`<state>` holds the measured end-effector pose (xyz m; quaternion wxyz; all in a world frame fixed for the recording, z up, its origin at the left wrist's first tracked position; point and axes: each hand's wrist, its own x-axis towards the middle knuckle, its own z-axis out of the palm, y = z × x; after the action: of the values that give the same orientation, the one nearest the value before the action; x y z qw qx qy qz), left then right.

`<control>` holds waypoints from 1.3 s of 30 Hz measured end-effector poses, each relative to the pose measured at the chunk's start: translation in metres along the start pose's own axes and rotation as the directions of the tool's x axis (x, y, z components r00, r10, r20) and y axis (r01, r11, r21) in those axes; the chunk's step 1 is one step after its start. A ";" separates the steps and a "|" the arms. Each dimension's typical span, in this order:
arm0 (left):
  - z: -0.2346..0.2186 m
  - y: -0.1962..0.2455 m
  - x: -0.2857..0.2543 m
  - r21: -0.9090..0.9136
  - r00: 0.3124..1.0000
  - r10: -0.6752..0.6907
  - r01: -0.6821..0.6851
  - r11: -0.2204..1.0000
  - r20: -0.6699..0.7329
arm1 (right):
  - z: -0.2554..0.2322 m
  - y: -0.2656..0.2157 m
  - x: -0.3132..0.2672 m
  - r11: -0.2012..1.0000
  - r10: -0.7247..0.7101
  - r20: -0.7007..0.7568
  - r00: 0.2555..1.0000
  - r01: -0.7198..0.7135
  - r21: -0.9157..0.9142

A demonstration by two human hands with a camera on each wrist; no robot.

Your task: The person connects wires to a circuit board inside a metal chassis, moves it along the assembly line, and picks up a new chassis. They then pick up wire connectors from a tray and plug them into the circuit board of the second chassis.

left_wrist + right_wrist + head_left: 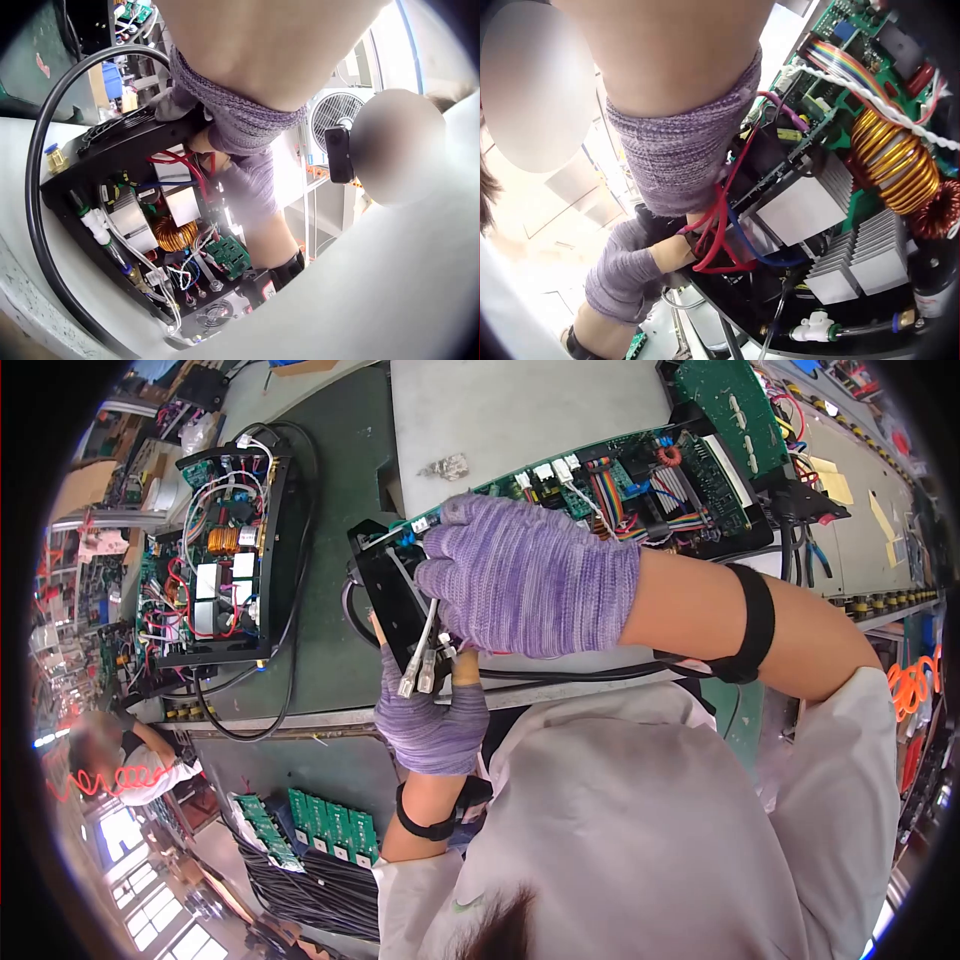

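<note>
A black metal casing [390,585] full of electronics lies on the bench in the head view. My left hand [430,730] grips its near end panel, fingers on the outer side and thumb on the inner side. Above that same end, my right hand [530,575] reaches in with bent fingers; its fingertips are hidden. Two white leads with flat connectors [418,672] hang over the left hand. The right wrist view has red wires [718,232] between my right hand [682,154] and left hand [622,277], beside a heatsink [832,191] and a copper coil [896,165].
A second open casing [215,560] with a black cable [300,600] stands on the green mat to the left. Green circuit boards [335,825] and bundled black cables [310,890] lie on a lower surface. Another person [150,770] is at the far left.
</note>
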<state>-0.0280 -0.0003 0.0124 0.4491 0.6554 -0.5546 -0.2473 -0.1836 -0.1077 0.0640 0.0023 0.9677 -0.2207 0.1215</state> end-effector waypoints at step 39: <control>-0.016 0.038 -0.019 -0.236 0.966 0.020 0.043 0.971 0.256 | -0.006 -0.045 -0.051 0.880 0.385 -0.350 0.854 -0.226 0.417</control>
<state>-0.0388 0.0236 0.0494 0.4478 0.5620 -0.5704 -0.3978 -0.2102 -0.0449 0.0605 -0.1473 0.8532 -0.3420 0.3652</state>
